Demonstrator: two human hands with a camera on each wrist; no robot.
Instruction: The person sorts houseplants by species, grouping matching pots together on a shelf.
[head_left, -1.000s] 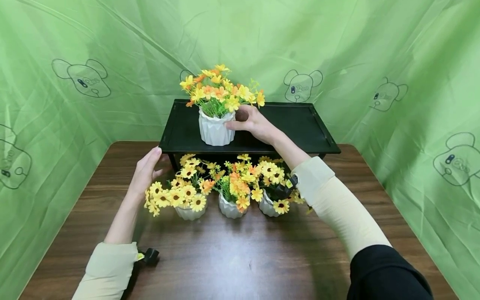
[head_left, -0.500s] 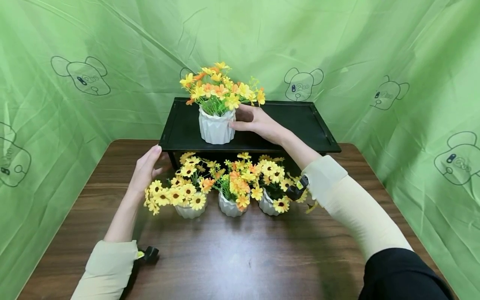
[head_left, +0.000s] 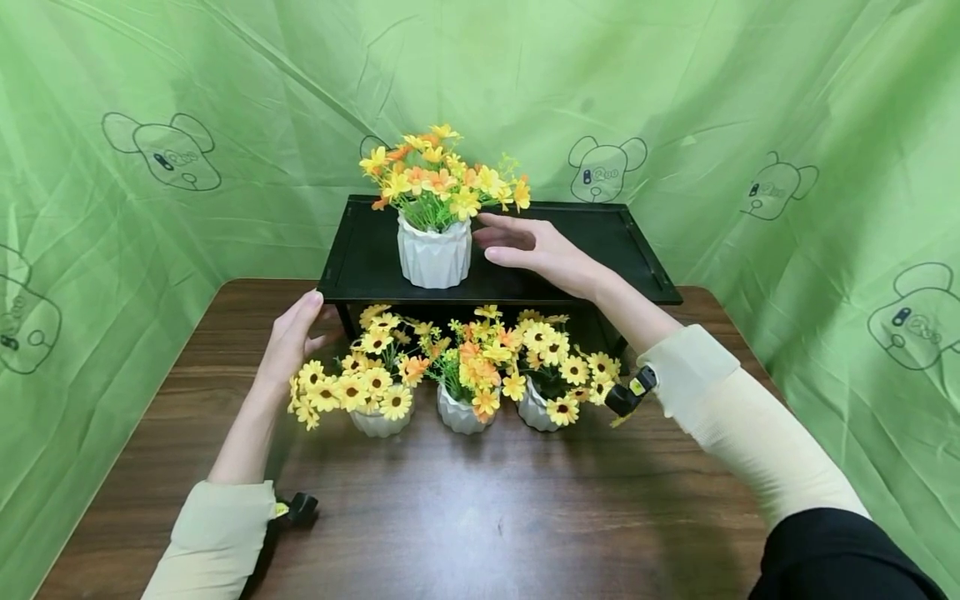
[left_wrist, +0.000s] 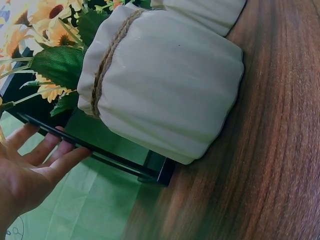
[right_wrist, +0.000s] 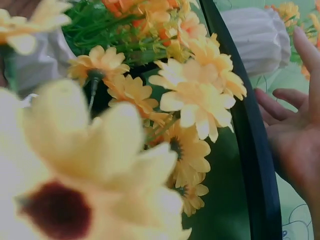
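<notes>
In the head view, a white ribbed flowerpot [head_left: 435,254] with yellow and orange flowers [head_left: 442,179] stands upright on the left half of a black shelf [head_left: 577,250]. My right hand [head_left: 551,254] is just right of this pot, fingers loosely extended, with a small gap and nothing held. The right wrist view shows the hand [right_wrist: 295,130] beside the white pot [right_wrist: 257,40], beyond the shelf's black edge. My left hand [head_left: 288,342] touches the shelf's front left corner. In the left wrist view, its relaxed fingers [left_wrist: 65,155] rest against a black bar of the shelf.
Below the shelf's front edge, a left pot [head_left: 381,421], a middle pot [head_left: 465,412] and a right pot [head_left: 536,408] stand in a row on the brown wooden table [head_left: 450,517]. Their yellow and orange flowers crowd the shelf front. Green cloth [head_left: 480,67] surrounds the table.
My right hand has let go of the pot on the shelf and drawn back to the right. That pot and my left hand stay in place.
</notes>
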